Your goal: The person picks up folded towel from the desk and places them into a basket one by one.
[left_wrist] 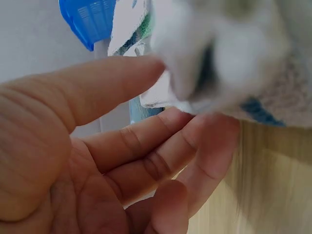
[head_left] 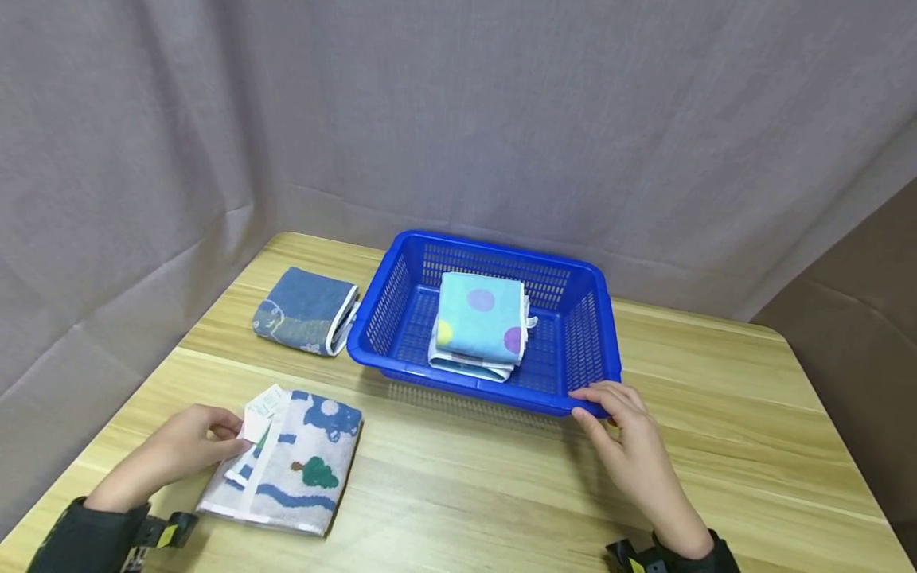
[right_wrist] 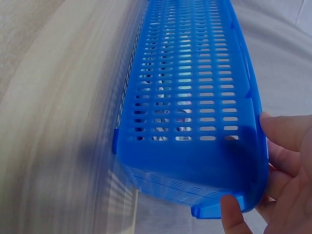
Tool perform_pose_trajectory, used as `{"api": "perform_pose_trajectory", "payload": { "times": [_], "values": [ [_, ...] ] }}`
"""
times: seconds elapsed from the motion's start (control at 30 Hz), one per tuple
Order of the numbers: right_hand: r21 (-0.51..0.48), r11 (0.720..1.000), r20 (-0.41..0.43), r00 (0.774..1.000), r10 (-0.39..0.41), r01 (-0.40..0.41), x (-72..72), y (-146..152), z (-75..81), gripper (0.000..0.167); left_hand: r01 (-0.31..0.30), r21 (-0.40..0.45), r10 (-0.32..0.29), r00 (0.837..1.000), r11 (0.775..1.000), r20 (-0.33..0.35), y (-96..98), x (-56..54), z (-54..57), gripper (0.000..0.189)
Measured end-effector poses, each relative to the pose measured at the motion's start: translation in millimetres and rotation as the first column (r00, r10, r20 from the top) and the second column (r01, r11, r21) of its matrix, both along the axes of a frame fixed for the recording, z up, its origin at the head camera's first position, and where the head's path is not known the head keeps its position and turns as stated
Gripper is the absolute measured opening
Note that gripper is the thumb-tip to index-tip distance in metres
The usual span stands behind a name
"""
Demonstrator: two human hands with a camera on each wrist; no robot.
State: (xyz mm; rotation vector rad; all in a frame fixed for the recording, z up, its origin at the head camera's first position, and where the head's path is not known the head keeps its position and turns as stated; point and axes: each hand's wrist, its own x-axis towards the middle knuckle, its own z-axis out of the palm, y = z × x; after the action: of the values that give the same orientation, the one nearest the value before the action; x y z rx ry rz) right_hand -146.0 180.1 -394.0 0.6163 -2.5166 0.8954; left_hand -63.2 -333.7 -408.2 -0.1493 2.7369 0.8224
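Observation:
With thumb and fingers my left hand (head_left: 188, 446) pinches the left edge of a folded white towel (head_left: 304, 469) patterned with blue bears and a green tree. A paper tag (head_left: 262, 412) sticks up beside those fingers. In the left wrist view the towel (left_wrist: 265, 92) is blurred close to the lens, between thumb and fingers. At the near right corner of a blue plastic basket (head_left: 458, 382), my right hand (head_left: 630, 438) grips the rim, thumb on the near side. Inside the basket lies a folded turquoise towel (head_left: 476, 318) with coloured dots, stacked over more folded cloth.
A folded dark blue towel (head_left: 308, 306) lies left of the basket, close against its rim. Wood-grain table (head_left: 458, 493) supports everything. Grey cloth (head_left: 501, 119) hangs behind the table and along its left side.

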Motion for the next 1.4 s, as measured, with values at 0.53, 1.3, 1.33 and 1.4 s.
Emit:
{"api": "perform_pose_trajectory", "payload": {
  "times": [0.53,1.3,1.33,1.4],
  "values": [
    [0.008,1.000,-0.009,1.000,-0.005,0.005,-1.5,0,-0.3,0.016,0.024,0.012,-0.023,0.999,1.000,-0.033,24.2,1.3,-2.4,0.031],
    [0.001,1.000,0.033,0.999,-0.008,0.008,2.5,-2,2.1,0.015,0.153,0.214,-0.134,0.986,0.965,-0.101,62.9,15.6,-13.5,0.020],
    [-0.001,1.000,0.031,0.999,-0.008,0.008,2.9,-2,2.5,0.015,0.158,0.229,-0.139,0.986,0.961,-0.098,65.5,16.1,-13.6,0.021],
    [-0.007,1.000,0.029,1.000,-0.006,0.006,3.6,-2,3.0,0.016,0.160,0.259,-0.143,0.986,0.953,-0.083,70.2,16.7,-13.6,0.021]
  ]
}}
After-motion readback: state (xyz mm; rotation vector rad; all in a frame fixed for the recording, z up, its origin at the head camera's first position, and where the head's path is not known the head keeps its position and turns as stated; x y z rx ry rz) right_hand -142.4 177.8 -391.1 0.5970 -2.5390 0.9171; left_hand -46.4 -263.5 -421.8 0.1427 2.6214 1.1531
